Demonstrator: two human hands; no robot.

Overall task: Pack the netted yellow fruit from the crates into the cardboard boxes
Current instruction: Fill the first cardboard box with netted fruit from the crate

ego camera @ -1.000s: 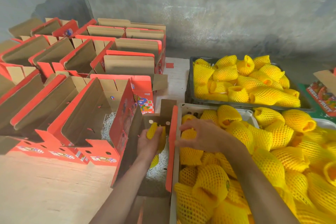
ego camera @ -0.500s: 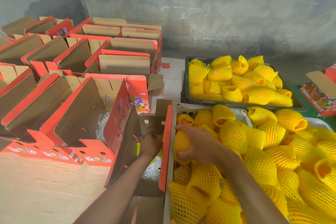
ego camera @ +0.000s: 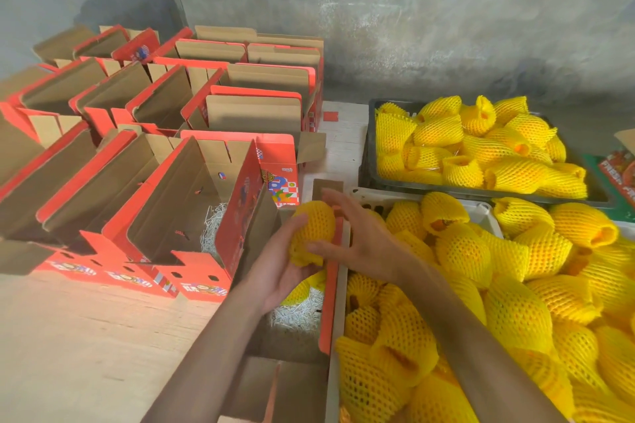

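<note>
A netted yellow fruit (ego camera: pixel 313 233) is held just above an open red cardboard box (ego camera: pixel 329 302) lined with shredded white paper. My left hand (ego camera: pixel 275 273) cups the fruit from below and the left, thumb on its side. My right hand (ego camera: pixel 360 245) holds it from the right, thumb across the front and fingers behind. Another netted fruit (ego camera: pixel 302 288) lies in the box under my hands. The white crate (ego camera: pixel 482 211) to the right is heaped with netted fruit. Behind it, a black crate (ego camera: pixel 369 148) holds more.
Rows of open red cardboard boxes (ego camera: pixel 165 106) fill the left side; the nearest one (ego camera: pixel 178 209) holds shredded paper. Bare wooden board (ego camera: pixel 86 354) lies at the front left. A grey wall runs behind. A printed box (ego camera: pixel 618 175) sits at the right edge.
My right hand lifted a fruit out of the white crate and carried it left over the box. My left hand came up out of the box to take hold of it.
</note>
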